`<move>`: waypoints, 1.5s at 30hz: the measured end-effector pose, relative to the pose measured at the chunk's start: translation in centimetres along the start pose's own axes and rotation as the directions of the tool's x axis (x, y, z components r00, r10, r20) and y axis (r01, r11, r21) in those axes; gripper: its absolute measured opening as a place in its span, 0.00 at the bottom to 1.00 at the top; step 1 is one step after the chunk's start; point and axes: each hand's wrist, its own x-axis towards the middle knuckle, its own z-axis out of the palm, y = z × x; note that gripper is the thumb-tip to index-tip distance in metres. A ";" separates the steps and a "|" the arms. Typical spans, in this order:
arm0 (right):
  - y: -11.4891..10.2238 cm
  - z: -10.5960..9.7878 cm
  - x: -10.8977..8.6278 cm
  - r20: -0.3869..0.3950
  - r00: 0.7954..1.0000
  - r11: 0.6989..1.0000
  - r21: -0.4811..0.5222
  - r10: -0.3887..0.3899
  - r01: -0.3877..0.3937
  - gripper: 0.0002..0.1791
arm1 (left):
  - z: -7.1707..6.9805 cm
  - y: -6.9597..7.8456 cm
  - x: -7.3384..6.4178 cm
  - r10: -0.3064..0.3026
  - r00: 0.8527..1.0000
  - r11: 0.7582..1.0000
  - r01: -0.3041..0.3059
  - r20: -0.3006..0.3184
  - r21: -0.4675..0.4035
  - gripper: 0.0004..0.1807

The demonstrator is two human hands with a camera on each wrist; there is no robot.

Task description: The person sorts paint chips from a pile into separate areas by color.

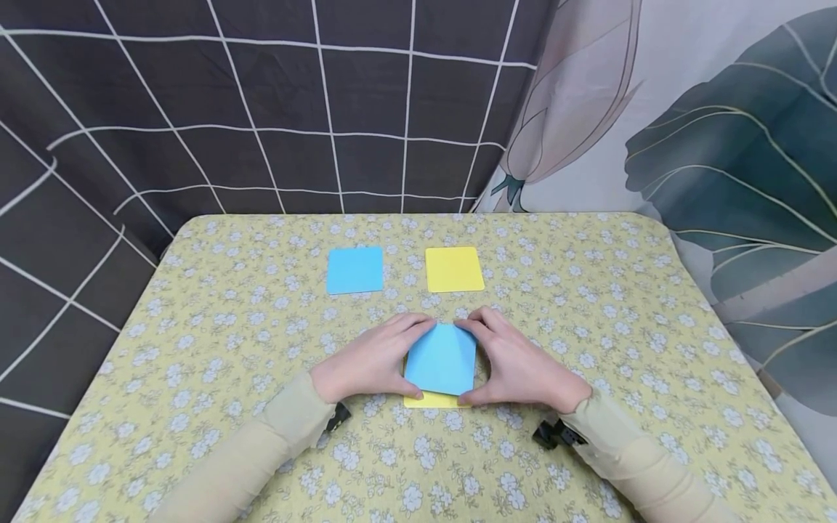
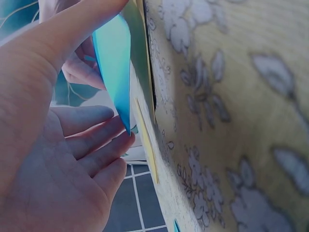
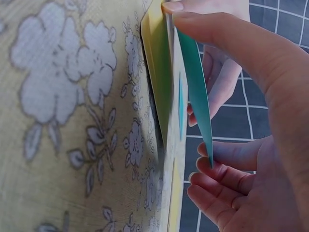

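Note:
Near the middle of the table, my left hand (image 1: 375, 356) and right hand (image 1: 519, 363) hold a square blue card (image 1: 442, 359) by its opposite sides. On each hand the thumb is at the near edge and the fingers are at the far edge. Under it lies a yellow card (image 1: 428, 400), mostly covered in the head view. Seen from the right wrist, a gap separates the held blue card (image 3: 197, 82) from the yellow one (image 3: 157, 53) on the cloth. The left wrist view shows fingertips touching the blue card's (image 2: 113, 63) far end.
Farther back on the table, another blue card (image 1: 355, 270) lies flat to the left of another yellow card (image 1: 454, 269). A yellow flowered cloth (image 1: 216, 349) covers the table. Dark gridded fabric (image 1: 366, 87) hangs behind, and a leaf-patterned curtain (image 1: 739, 167) hangs at the right.

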 end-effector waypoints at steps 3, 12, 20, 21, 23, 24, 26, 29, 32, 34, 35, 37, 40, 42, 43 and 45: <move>0.0 -0.1 0.1 0.000 1.000 1.000 -0.003 0.006 -0.006 0.61 | -0.1 0.0 0.0 -0.003 1.000 1.000 0.002 -0.008 -0.007 0.60; 0.3 -0.1 0.6 0.006 1.000 1.000 0.007 0.012 -0.012 0.62 | -0.3 -0.3 -0.1 -0.025 0.999 1.000 0.024 -0.040 -0.013 0.60; 0.5 -0.2 1.0 -0.003 1.000 1.000 0.008 0.006 -0.006 0.62 | -0.5 -0.6 -0.2 -0.027 0.998 0.999 0.026 -0.059 -0.020 0.59; 0.5 -0.2 1.0 -0.004 1.000 1.000 0.007 0.006 -0.006 0.62 | -0.6 -0.7 -0.2 -0.031 0.998 0.999 0.030 -0.058 -0.022 0.59; 0.5 -0.3 1.1 -0.007 1.000 1.000 0.007 0.006 -0.006 0.62 | -0.6 -0.8 -0.3 -0.039 0.998 0.999 0.037 -0.059 -0.027 0.59; 0.5 -0.3 1.2 -0.008 1.000 1.000 0.007 0.006 -0.006 0.62 | -0.7 -0.9 -0.3 -0.041 0.997 0.999 0.040 -0.061 -0.029 0.59; 0.5 -0.3 1.4 -0.009 1.000 1.000 0.007 0.006 -0.006 0.62 | -0.7 -1.0 -0.3 -0.045 0.997 0.999 0.043 -0.068 -0.031 0.59; 0.3 -0.4 1.7 -0.011 1.000 1.000 0.009 0.006 -0.006 0.62 | -0.9 -1.3 -0.3 -0.051 0.996 0.998 0.049 -0.072 -0.032 0.60; 0.1 -0.4 2.2 -0.014 1.000 1.000 0.006 0.007 -0.007 0.61 | -1.0 -1.5 -0.3 -0.069 0.995 0.997 0.066 -0.071 -0.038 0.60; 0.0 -0.4 2.5 -0.017 1.000 1.000 0.002 0.009 -0.009 0.61 | -1.1 -1.6 -0.3 -0.079 0.994 0.996 0.076 -0.073 -0.045 0.59; 0.0 -0.3 2.6 -0.019 1.000 1.000 -0.001 0.010 -0.010 0.61 | -1.2 -1.7 -0.3 -0.082 0.994 0.996 0.079 -0.073 -0.052 0.59; -0.1 -0.3 2.9 -0.021 1.000 1.000 0.000 0.011 -0.011 0.60 | -1.3 -1.8 -0.3 -0.086 0.993 0.995 0.081 -0.077 -0.063 0.59; -0.2 -0.2 3.3 -0.019 1.000 1.000 0.000 0.015 -0.015 0.60 | -1.4 -2.0 -0.4 -0.089 0.992 0.994 0.083 -0.086 -0.066 0.59; -0.2 -0.2 3.6 -0.017 1.000 1.000 0.002 0.015 -0.015 0.60 | -1.6 -2.1 -0.4 -0.096 0.991 0.994 0.091 -0.090 -0.062 0.59; -0.2 -0.2 3.7 -0.017 1.000 1.000 0.001 0.014 -0.014 0.60 | -1.6 -2.2 -0.5 -0.098 0.991 0.994 0.093 -0.094 -0.063 0.59; -0.2 -0.1 4.0 -0.015 1.000 1.000 -0.007 0.011 -0.012 0.60 | -1.8 -2.3 -0.5 -0.098 0.990 0.994 0.091 -0.100 -0.067 0.59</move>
